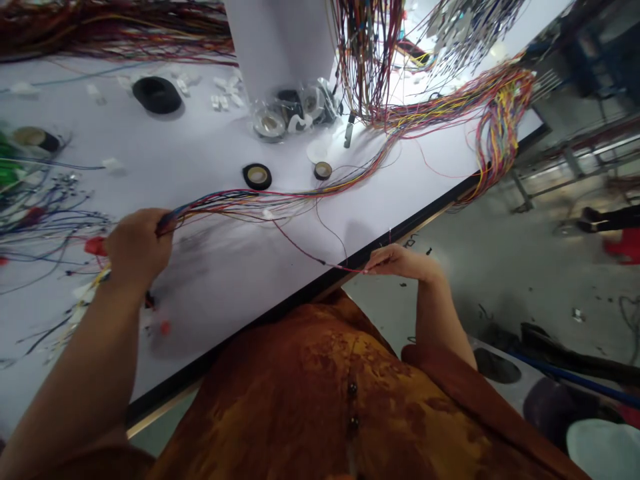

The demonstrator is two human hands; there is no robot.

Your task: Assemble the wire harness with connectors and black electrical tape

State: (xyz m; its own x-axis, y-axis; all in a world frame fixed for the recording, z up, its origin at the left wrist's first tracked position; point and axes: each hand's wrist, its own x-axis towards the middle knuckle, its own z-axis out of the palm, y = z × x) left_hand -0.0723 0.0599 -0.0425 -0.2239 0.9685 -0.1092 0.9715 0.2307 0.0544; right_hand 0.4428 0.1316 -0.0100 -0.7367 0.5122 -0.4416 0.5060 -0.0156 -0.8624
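Observation:
My left hand (139,245) is closed around a bundle of coloured wires (220,200) at the left of the table. From there the bundle runs right across the white tabletop and joins a thicker wire harness (435,113). Past my left fist, loose ends with a red connector (95,246) stick out. My right hand (395,260), at the table's front edge, pinches a thin red wire (300,248) that branches off the bundle near a small white connector (269,214). A dark spot shows on this wire close to my fingers.
Black tape rolls (257,176) and a smaller roll (323,171) lie behind the bundle. Bagged tape rolls (295,113) sit by a white upright panel (283,47). Wires hang at the back right. Loose blue wires (50,213) lie far left. The dark table edge (300,293) runs diagonally.

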